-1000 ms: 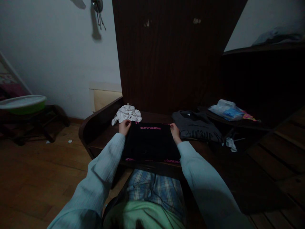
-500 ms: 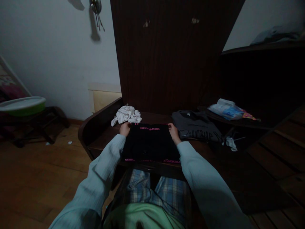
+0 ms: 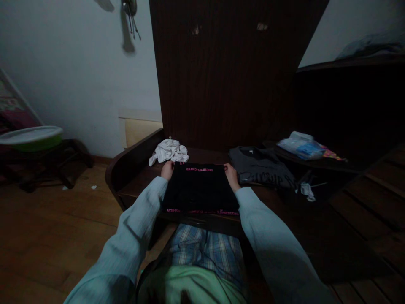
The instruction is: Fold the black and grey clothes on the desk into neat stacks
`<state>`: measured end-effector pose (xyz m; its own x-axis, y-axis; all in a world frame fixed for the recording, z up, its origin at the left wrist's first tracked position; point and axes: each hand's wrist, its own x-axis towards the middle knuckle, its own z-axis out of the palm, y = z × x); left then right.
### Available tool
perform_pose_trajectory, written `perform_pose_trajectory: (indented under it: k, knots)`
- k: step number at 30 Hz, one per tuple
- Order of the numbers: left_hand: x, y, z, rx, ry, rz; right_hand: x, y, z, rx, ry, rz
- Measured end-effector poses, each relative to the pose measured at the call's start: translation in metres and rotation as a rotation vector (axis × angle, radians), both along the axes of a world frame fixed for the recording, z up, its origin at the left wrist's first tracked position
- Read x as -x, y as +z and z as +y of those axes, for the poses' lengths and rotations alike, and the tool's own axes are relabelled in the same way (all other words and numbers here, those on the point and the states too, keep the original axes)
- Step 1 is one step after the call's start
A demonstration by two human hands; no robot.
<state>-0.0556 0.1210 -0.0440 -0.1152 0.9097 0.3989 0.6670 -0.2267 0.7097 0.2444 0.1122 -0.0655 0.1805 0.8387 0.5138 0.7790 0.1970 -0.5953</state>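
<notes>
A black garment with pink lettering lies folded into a flat rectangle on the dark wooden bench in front of me. My left hand pinches its far left corner, fingers closed on the cloth. At the far right corner my right hand grips the fabric in the same way. Pink words run along both the far and the near edge. Which kind of garment it is, I cannot tell. To its right rests a folded dark grey shirt, and beyond its left corner a crumpled white cloth.
The bench has a curved armrest on its left. Plastic packages lie on a surface at the right. A green basin stands on a low stool at the far left. Behind the bench rises a tall dark wood panel.
The view has shifted slightly. Both hands keep their hold on the black garment's far corners, and the cloth stays nearly in place. My knees have moved closer together.
</notes>
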Motion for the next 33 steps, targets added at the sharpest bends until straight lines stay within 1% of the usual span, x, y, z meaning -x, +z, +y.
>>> perform_pose_trajectory:
  k: [3,8,13,17,20,23,29,33]
  knots:
    - [0.0,-0.001,0.003,-0.059,0.007,-0.084,0.0,0.001,-0.002,0.044,-0.028,-0.011]
    - [0.002,-0.005,0.007,-0.065,0.005,-0.191,0.0,0.002,-0.004,0.09,-0.063,-0.052]
    - [0.0,-0.006,0.004,-0.034,-0.059,-0.237,0.002,0.003,-0.004,0.073,-0.033,-0.053]
    - [-0.006,0.0,0.003,-0.072,-0.128,-0.288,0.002,0.004,-0.005,0.073,-0.021,-0.058]
    - [-0.01,0.004,0.002,-0.107,-0.147,-0.302,0.002,0.004,-0.005,0.074,-0.025,-0.059]
    - [-0.011,0.005,0.0,-0.149,-0.13,-0.29,0.002,0.003,-0.004,0.075,-0.027,-0.06]
    - [-0.009,0.003,-0.002,-0.234,-0.093,-0.279,0.0,0.003,-0.001,0.078,-0.018,-0.087]
    - [-0.009,0.001,0.0,-0.231,-0.111,-0.295,0.0,0.003,0.001,0.073,-0.027,-0.094]
